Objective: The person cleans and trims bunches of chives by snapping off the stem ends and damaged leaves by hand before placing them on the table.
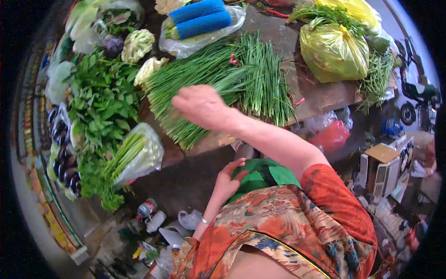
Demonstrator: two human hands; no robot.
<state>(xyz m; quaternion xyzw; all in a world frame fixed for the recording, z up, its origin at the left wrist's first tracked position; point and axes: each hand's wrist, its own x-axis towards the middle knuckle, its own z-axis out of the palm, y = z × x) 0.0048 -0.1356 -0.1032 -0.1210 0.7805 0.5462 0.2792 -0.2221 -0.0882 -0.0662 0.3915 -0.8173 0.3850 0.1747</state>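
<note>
A broad heap of long green chives (181,76) lies on the tabletop, with a straighter pile of chives (265,88) at its right. My right hand (200,106) reaches across to the heap, its fingers closed. Motion smears it, and blurred green blades stretch out beyond both sides of the fist, so it appears to grip some chives. A small red tie (234,59) rests among the blades. My left hand (227,180) is low at my waist with fingers apart, beside a green waist pouch or apron (265,174), holding nothing that I can see.
Leafy greens (104,93), bagged celery-like stalks (132,151) and eggplants (62,160) line the left. Behind the chives are blue-netted vegetables (204,22). A yellow bag (334,53) and green beans (377,79) sit at the right. A red bag (330,136) hangs below the table edge.
</note>
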